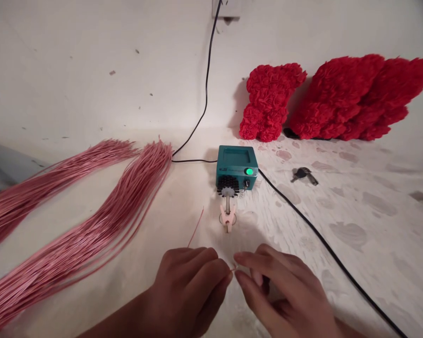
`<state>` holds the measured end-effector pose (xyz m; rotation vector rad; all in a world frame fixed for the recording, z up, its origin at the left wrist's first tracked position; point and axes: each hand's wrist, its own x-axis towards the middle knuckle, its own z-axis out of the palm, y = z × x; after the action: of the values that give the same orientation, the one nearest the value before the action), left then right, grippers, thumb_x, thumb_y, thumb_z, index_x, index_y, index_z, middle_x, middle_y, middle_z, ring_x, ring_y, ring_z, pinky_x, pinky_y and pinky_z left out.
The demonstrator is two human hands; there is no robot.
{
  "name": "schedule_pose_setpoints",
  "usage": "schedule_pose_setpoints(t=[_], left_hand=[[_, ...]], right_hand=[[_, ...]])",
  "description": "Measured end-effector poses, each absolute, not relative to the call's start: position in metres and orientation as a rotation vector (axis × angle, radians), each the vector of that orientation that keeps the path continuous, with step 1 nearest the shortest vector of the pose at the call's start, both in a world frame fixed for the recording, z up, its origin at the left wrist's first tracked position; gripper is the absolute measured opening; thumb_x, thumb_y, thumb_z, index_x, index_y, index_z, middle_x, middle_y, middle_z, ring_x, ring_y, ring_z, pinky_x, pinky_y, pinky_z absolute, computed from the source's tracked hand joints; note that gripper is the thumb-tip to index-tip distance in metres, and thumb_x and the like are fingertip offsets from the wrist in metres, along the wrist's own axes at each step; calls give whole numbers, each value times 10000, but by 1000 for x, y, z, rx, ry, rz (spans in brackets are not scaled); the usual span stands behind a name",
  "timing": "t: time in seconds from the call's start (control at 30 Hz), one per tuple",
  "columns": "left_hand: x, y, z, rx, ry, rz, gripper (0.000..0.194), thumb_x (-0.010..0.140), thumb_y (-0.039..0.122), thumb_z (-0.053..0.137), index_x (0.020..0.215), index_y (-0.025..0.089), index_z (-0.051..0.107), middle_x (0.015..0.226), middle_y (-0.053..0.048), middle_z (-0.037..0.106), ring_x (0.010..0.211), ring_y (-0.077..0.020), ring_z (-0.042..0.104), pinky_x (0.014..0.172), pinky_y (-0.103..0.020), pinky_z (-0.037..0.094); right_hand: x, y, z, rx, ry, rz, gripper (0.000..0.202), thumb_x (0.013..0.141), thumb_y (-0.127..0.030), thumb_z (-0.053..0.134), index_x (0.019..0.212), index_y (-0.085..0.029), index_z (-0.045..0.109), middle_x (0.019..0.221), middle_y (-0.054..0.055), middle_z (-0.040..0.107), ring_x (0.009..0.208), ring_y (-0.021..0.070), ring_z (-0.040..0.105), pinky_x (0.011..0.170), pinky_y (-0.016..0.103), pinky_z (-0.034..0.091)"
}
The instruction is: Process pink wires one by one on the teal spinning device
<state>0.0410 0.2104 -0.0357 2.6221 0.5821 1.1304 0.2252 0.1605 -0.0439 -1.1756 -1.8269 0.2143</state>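
In front of me, my left hand (pixel 197 281) is closed around a thin pink cord (pixel 196 226). One length of the cord sticks up behind the knuckles, and its short end shows at the fingertips. The thumb and forefinger of my right hand (pixel 282 286) come together at that short end, pinching it close to my left fingertips. Just beyond both hands is a pink clip (pixel 227 218) on the shaft of a small green machine (pixel 235 162). A black bristly wheel (pixel 228 184) sits at the base of the shaft, and a green button glows on the machine's face.
Two long bundles of pink cords (pixel 102 225) lie at the left. Red flower-covered figures (pixel 271 101) stand against the wall at the back right. Keys (pixel 304 175) rest on the patterned cover. A black cable (pixel 324 239) runs toward the front right; another (pixel 206 89) climbs the wall.
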Motion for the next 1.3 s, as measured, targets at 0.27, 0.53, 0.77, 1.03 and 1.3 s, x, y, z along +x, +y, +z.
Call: schedule_pose_setpoints(t=[0.27,0.53,0.77,1.03,1.3], left_hand=[[40,209,-38,2606,621,1045,167,854,17,525,899,176,505,632,51,455,515,-108,363,479,-277,270],[39,206,-36,2519,638,981,147,889,40,491,880,187,491,637,56,475,510,-95,395,489,-258,297],[34,189,-32,2214,875,796,114,956,155,502,946,263,536,755,63,623,668,-105,559,651,-209,456],[33,188,-33,2062,979,829,80,951,262,542,910,274,610,706,58,608,614,-103,525,584,-195,452],[41,198,-33,1809,839,810,189,954,244,530,781,201,595,517,75,577,468,-62,513,499,-154,415]], right_hand=[[228,159,-42,-1154,-1859,282,154,894,-129,586,980,-256,590,619,-56,492,491,95,516,503,232,450],[228,157,-39,-1151,-1837,285,160,867,-136,588,948,-275,593,619,-53,538,502,98,547,520,233,476],[227,156,-39,-1065,-1814,409,374,819,-86,563,1131,-288,597,676,-42,576,513,102,581,496,216,520],[227,163,-31,-989,-1806,494,228,873,-78,582,1004,-240,676,656,-28,555,500,89,531,444,204,432],[227,165,-27,-1130,-1624,888,103,837,-143,640,770,-211,677,622,-42,550,522,68,494,464,168,386]])
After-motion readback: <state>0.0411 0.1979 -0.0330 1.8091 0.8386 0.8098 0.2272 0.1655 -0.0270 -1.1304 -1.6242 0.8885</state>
